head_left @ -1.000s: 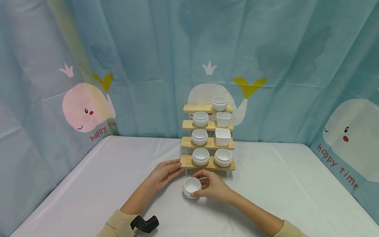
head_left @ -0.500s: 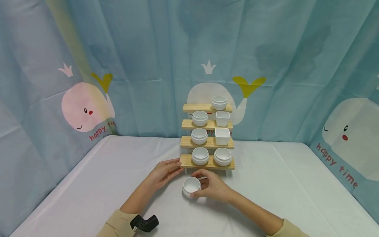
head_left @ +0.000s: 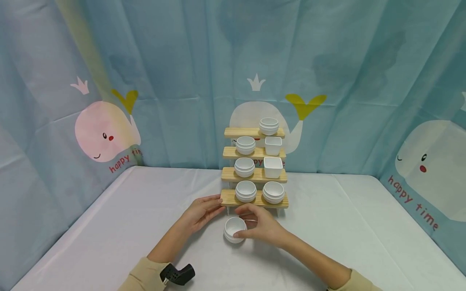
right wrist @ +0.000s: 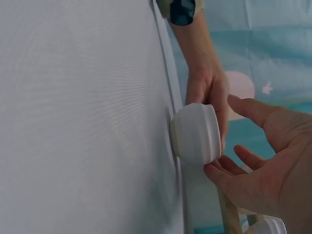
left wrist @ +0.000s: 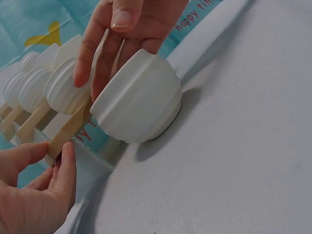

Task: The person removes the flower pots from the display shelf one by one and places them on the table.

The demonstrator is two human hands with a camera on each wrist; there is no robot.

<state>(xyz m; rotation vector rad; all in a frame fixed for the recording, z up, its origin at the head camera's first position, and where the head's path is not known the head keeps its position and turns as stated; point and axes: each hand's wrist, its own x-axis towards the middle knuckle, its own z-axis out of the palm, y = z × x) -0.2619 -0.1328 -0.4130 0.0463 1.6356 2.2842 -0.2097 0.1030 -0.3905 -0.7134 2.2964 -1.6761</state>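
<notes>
A white round ribbed bowl [head_left: 233,239] stands upright on the white tablecloth, in front of a four-tier wooden display stand [head_left: 259,199]. My right hand [head_left: 265,229] is around the bowl's right side with its fingers spread. The right wrist view shows its thumb [right wrist: 251,108] off the bowl [right wrist: 195,134], while the fingertips are close to the rim; whether they touch it I cannot tell. At the stand's lower left end, my left hand [head_left: 204,212] pinches the edge of the lowest board [left wrist: 66,134] between thumb and fingers.
Several round white bowls [head_left: 244,167] and two square white bowls [head_left: 273,167] stand on the stand's boards. Behind the table [head_left: 346,226] hangs a blue curtain [head_left: 182,133] with whale prints. A black device [head_left: 177,275] is strapped at my left sleeve.
My right hand has loosened from the bowl: its thumb and fingers have lifted slightly away. The bowl and my left hand keep their places.
</notes>
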